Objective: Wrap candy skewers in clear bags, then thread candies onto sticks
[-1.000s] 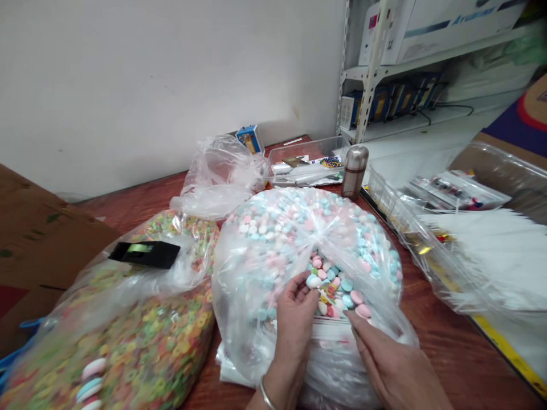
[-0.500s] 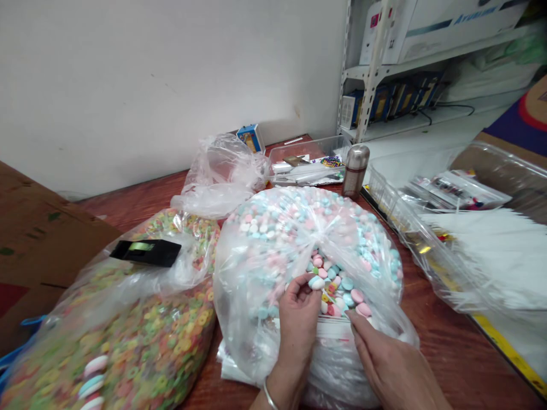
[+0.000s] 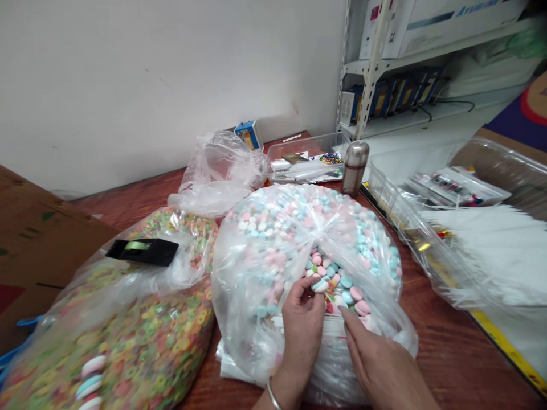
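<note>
Carefully, my left hand (image 3: pixel 303 330) pinches a likely slippery pastel candy disc (image 3: pixel 320 286) inside the soft, seemingly heavy plastic bag (image 3: pixel 265 250) just ahead, my right hand (image 3: pixel 384 364) half-open beside its zip edge (image 3: pixel 333 326).

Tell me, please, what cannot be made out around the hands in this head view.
In the head view:
Left hand: its fingers hide part of the pastel candy they pinch.
White carton: cut off by the top edge.
Bag of ring cereal: cut off by the bottom edge.
Packets in the clear bin: too small to read.
</note>
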`<action>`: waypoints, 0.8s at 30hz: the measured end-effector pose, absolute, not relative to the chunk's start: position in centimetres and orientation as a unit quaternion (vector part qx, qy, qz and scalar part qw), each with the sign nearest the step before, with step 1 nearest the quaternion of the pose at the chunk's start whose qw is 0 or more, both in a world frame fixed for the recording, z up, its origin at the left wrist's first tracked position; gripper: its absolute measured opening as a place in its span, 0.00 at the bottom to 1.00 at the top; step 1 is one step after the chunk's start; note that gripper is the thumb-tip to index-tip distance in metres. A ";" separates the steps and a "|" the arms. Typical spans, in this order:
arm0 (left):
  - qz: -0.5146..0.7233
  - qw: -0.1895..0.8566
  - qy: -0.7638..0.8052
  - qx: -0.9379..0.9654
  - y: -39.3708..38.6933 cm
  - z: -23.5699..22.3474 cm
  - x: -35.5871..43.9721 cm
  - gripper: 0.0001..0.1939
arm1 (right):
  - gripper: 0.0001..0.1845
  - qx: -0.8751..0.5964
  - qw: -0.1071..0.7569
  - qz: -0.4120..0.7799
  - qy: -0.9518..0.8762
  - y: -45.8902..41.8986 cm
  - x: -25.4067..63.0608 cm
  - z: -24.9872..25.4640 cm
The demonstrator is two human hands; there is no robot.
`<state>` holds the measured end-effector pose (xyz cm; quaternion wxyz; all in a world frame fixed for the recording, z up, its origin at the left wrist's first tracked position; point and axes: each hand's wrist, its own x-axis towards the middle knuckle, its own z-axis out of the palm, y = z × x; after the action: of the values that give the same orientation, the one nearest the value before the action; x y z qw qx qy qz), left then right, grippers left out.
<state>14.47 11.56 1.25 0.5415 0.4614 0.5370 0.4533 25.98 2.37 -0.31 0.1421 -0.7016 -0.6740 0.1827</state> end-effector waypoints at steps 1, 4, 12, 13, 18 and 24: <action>0.449 0.544 0.539 0.460 11.5 1.2 14.4 0.11 | 0.26 -0.704 0.146 0.175 -0.672 2.4 25.8 -0.4; 0.447 0.539 0.547 0.458 11.1 1.2 14.2 0.12 | 0.26 -0.712 0.164 0.146 -0.668 2.4 25.4 -0.6; 0.407 0.486 0.509 0.583 8.6 -0.2 13.8 0.14 | 0.14 -0.723 0.117 0.112 -0.672 4.0 25.0 -0.5; 0.390 0.486 0.504 0.597 8.4 -0.3 13.7 0.17 | 0.14 -0.728 0.112 0.108 -0.667 4.2 25.3 -0.3; 0.315 0.342 0.480 0.744 10.2 0.9 13.5 0.23 | 0.10 -0.764 0.086 0.042 -0.639 4.3 28.4 1.2; 0.184 0.106 0.444 0.870 14.2 0.5 15.2 0.07 | 0.11 -0.784 0.064 0.043 -0.616 3.7 30.2 2.3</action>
<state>15.21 14.18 0.53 0.1061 0.8704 0.4442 0.1838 30.21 3.72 2.34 0.0637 -0.7839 -0.6162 0.0434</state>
